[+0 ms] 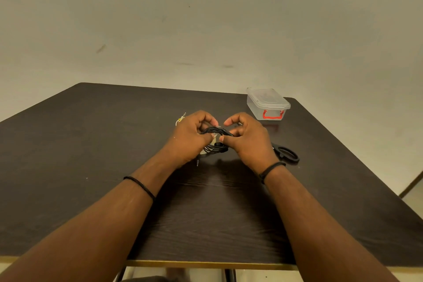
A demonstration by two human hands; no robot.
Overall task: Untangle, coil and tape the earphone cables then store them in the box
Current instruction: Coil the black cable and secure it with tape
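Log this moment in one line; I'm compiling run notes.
left hand: grips black earphone coil | right hand: pinches coil | box: lid on

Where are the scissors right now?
In the head view, the black scissors lie on the table, just right of the right hand, nearer than the clear box.

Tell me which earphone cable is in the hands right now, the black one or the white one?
The black earphone cable, coiled, held between the left hand and right hand. The white earphone cable lies on the table behind the left hand, mostly hidden.
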